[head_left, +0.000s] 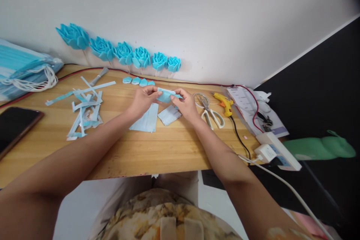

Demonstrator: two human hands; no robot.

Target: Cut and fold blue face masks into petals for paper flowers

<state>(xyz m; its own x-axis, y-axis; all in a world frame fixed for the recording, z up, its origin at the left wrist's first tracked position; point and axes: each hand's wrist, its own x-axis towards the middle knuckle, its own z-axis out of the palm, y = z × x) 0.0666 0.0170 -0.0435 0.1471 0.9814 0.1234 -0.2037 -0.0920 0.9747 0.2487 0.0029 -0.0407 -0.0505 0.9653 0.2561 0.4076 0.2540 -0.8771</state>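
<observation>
Hands (142, 101) (186, 105) both pinch a blue piece (165, 95), partly hiding it, while a phone (17, 125) is cut off at left.

Phone at the left, power strip and papers at the right.
A dark-screened phone (19, 127) lies on the wooden tabletop (174, 150), partly cut off by the left border of the view. A red-and-black cable (256, 109) trails along the foot of the pale wall (225, 26), then curves over printed papers (241, 95) toward a white power strip (287, 158). A white plug (266, 153) sits in the strip, and a green object (317, 148) with a small loop lies just beyond, against a black surface (323, 93).
</observation>
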